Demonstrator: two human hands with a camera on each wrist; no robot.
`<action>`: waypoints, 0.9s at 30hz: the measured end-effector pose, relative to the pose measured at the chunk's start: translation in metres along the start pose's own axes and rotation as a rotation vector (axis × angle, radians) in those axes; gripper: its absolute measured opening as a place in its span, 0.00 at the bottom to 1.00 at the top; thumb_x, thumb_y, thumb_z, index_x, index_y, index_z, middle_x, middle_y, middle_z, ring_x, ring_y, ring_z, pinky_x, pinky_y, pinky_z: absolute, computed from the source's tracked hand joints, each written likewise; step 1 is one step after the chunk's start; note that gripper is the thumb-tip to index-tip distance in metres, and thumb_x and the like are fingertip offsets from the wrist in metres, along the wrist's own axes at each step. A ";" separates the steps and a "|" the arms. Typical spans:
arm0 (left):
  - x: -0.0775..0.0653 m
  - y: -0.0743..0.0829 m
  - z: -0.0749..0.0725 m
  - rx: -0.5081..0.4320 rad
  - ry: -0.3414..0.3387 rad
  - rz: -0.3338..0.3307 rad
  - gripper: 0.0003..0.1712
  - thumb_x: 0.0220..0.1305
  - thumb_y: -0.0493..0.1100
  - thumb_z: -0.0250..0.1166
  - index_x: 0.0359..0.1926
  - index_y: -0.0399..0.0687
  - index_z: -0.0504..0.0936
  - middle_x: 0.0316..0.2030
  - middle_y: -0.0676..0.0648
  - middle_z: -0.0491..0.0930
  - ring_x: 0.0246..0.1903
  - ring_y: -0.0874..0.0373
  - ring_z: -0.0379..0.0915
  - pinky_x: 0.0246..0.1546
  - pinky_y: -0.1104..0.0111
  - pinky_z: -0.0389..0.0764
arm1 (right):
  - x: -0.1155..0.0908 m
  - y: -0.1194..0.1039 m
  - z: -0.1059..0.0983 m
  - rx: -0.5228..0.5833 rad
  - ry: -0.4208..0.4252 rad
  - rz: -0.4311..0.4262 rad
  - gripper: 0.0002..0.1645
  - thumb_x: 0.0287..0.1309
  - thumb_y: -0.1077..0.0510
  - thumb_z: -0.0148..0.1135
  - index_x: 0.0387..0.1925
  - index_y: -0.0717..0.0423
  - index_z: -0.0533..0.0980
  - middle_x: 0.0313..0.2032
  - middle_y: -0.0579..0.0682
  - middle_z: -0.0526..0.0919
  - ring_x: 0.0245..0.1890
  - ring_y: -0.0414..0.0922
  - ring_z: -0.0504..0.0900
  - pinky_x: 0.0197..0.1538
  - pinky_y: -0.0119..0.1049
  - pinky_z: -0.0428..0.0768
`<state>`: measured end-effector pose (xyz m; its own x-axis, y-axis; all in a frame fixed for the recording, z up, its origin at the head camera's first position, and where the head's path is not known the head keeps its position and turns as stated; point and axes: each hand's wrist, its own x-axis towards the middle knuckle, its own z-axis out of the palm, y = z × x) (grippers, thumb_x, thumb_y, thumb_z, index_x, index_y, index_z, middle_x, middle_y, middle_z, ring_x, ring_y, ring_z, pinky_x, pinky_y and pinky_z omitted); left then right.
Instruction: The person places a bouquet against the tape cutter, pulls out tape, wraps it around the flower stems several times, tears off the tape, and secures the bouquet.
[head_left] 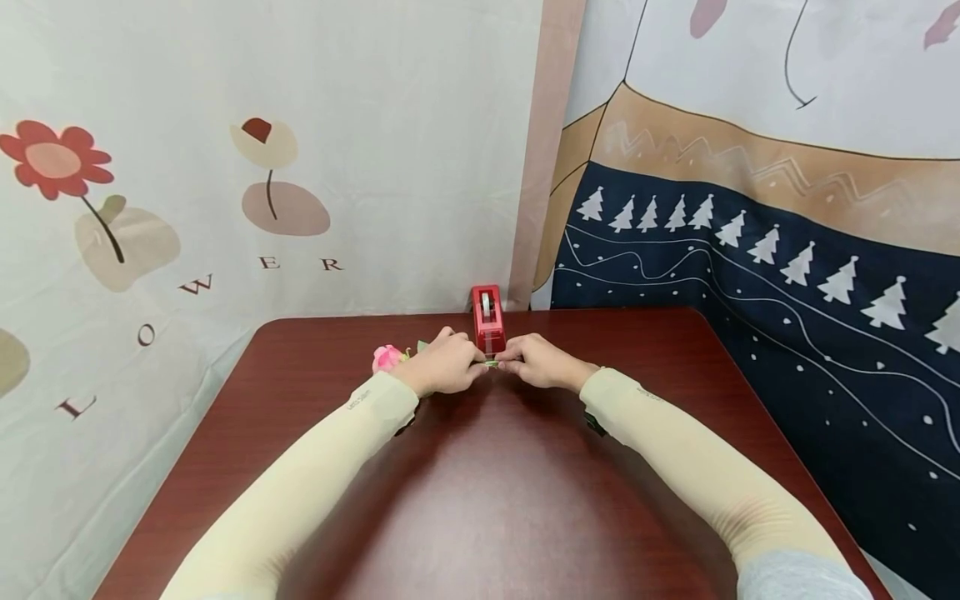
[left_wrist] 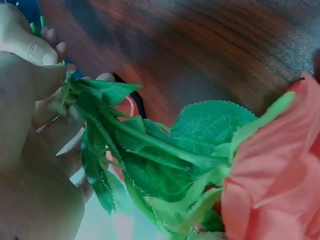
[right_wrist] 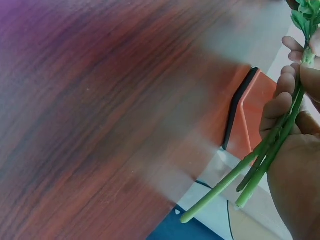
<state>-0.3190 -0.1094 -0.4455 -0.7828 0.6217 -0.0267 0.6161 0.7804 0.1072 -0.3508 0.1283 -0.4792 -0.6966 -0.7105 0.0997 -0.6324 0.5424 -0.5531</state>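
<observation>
The flower bunch [left_wrist: 205,125] roughly parallels the surface [head_left: 491,500]'s far edge, bloom [head_left: 387,358] toward the left edge. Left hand [head_left: 447,364] and right hand [head_left: 542,362] pinch its stems [right_wrist: 260,176].

A pale cloth [head_left: 420,167] with printed flowers [head_left: 56,161] and letters [head_left: 197,285] hangs beyond the red-brown surface's [head_left: 495,508] left and far edges; beyond its rounded far right corner, a blue cloth [head_left: 847,358] shows white trees [head_left: 839,282] under a tan band [head_left: 862,193].
</observation>
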 end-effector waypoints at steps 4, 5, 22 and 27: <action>0.002 -0.001 -0.001 -0.028 -0.034 -0.016 0.18 0.82 0.50 0.62 0.60 0.50 0.93 0.55 0.50 0.93 0.61 0.46 0.83 0.67 0.47 0.70 | -0.002 -0.001 0.000 -0.005 0.008 -0.003 0.18 0.76 0.61 0.68 0.63 0.52 0.88 0.50 0.50 0.92 0.44 0.40 0.85 0.57 0.40 0.88; 0.002 -0.001 -0.001 -0.031 -0.041 -0.020 0.18 0.83 0.49 0.62 0.60 0.50 0.93 0.55 0.50 0.93 0.61 0.46 0.83 0.67 0.47 0.69 | -0.002 -0.002 0.000 -0.007 0.010 -0.003 0.18 0.76 0.61 0.68 0.63 0.52 0.88 0.50 0.50 0.92 0.44 0.40 0.85 0.57 0.40 0.88; 0.001 0.000 0.001 0.160 0.095 0.063 0.11 0.80 0.47 0.68 0.41 0.51 0.95 0.33 0.52 0.92 0.47 0.49 0.85 0.58 0.51 0.73 | 0.008 -0.008 -0.010 0.089 -0.122 0.192 0.18 0.85 0.52 0.57 0.54 0.56 0.90 0.35 0.51 0.92 0.30 0.41 0.84 0.46 0.38 0.84; 0.000 0.001 0.002 0.192 0.160 0.084 0.11 0.79 0.46 0.69 0.35 0.51 0.92 0.29 0.52 0.90 0.45 0.50 0.84 0.59 0.52 0.73 | 0.014 -0.009 -0.016 0.140 -0.185 0.211 0.18 0.84 0.54 0.56 0.51 0.56 0.90 0.36 0.49 0.92 0.33 0.45 0.87 0.49 0.38 0.85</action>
<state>-0.3184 -0.1086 -0.4477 -0.7226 0.6781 0.1340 0.6729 0.7345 -0.0882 -0.3607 0.1207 -0.4600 -0.7260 -0.6652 -0.1744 -0.4184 0.6285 -0.6557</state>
